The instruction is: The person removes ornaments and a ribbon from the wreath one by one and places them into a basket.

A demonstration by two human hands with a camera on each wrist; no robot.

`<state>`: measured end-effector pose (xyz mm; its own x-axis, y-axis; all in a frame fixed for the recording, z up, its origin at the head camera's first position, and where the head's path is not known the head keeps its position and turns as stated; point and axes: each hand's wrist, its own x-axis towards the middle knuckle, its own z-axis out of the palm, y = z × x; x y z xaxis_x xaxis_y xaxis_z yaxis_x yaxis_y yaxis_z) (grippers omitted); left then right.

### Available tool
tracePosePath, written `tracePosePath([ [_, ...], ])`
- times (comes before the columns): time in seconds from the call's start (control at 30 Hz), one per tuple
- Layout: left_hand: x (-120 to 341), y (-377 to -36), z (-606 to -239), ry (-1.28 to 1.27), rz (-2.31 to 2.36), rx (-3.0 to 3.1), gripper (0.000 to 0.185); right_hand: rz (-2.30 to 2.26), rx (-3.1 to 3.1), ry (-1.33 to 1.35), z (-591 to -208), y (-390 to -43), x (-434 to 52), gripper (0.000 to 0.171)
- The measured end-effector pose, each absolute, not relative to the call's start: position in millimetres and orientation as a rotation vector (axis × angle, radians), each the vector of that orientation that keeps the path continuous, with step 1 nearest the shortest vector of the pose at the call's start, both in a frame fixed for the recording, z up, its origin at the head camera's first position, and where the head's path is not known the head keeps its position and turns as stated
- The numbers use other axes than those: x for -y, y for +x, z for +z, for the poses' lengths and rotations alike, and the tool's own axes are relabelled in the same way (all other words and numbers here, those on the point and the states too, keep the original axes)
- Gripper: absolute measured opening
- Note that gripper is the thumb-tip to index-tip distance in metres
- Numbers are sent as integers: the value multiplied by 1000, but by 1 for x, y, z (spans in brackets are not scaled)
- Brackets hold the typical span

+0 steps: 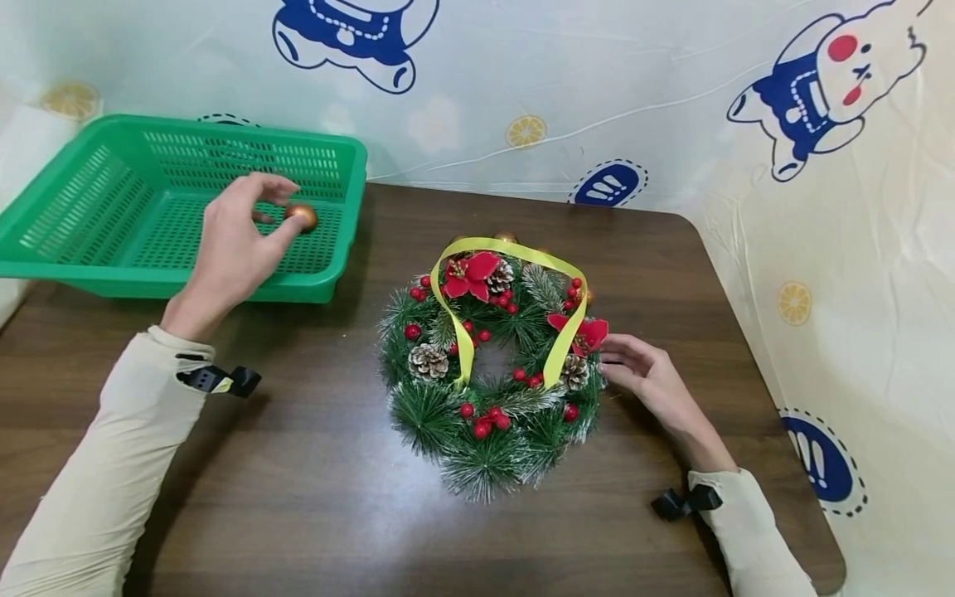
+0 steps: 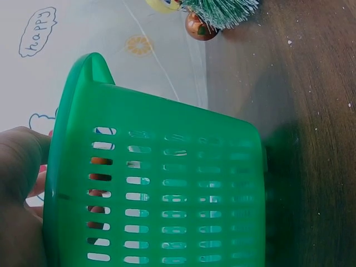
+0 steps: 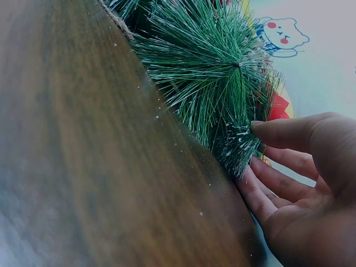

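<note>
My left hand (image 1: pixel 242 236) is over the right end of a green plastic basket (image 1: pixel 346 249), pinching a copper-coloured bauble (image 1: pixel 302 217) between thumb and fingers. In the left wrist view the basket's slotted wall (image 2: pixel 161 167) hides most of that hand. A green Christmas wreath (image 1: pixel 488 464) lies on the table, dressed with red berries, pine cones, red flowers and a loose yellow ribbon (image 1: pixel 507 245). At its right side my right hand (image 1: pixel 652 381) holds the edge. The right wrist view has the thumb and fingers around a frosted sprig (image 3: pixel 239 147).
The brown wooden table (image 1: pixel 313 464) ends at a patterned sheet (image 1: pixel 477 108) behind and to the right. Other copper baubles show at the wreath's far edge, one of them a bauble (image 2: pixel 200 26) beside the greenery. The basket stands at the back left.
</note>
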<state>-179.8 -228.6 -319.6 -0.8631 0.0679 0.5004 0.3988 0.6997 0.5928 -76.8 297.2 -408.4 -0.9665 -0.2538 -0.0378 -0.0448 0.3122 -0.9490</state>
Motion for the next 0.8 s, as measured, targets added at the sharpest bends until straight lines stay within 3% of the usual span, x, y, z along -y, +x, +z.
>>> tracePosePath([
  [0.8, 218, -173, -314, -416, -1005, 2422, 28, -1726, -2384, -276, -408, -77, -298, 40],
])
